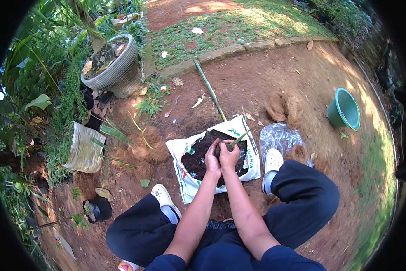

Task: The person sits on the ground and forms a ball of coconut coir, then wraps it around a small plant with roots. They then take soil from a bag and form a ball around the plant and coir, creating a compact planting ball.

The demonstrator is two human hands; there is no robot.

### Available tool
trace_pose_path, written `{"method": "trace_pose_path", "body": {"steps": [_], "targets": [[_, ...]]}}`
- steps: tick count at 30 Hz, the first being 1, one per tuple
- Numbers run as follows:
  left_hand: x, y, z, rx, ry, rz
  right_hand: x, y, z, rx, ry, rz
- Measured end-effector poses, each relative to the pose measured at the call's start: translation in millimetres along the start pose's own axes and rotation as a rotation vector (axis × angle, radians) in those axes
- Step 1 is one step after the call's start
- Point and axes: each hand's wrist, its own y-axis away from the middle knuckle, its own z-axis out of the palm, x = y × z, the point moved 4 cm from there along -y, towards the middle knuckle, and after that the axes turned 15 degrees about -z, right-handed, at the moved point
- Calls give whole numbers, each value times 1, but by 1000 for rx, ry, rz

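Observation:
My left hand [212, 159] and my right hand [230, 156] are cupped together around a clump of dark soil [219, 147]. A short green plant shoot [240, 138] sticks out of the clump toward the upper right. Both hands are over an opened white sack [185, 184], whose rim is folded back. Dark loose soil [194, 159] fills the sack, which lies on the ground between my feet. My palms and curled fingers hide most of the clump.
Balls of brown fibre [146, 147] and cut green shoots lie left of the sack. To its right are clear plastic [282, 139], more brown fibre [286, 109] and a green bucket [344, 109]. A large ribbed pot [117, 67] leans at upper left; a green stalk [209, 88] lies beyond the sack.

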Motion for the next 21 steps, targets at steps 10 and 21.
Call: {"method": "trace_pose_path", "body": {"steps": [10,21], "targets": [[13,-2,1,116,-126,5,9,-4,8,-261,-322,253],[-5,5,13,154,-145,113,20,-11,0,-90,-351,293]]}}
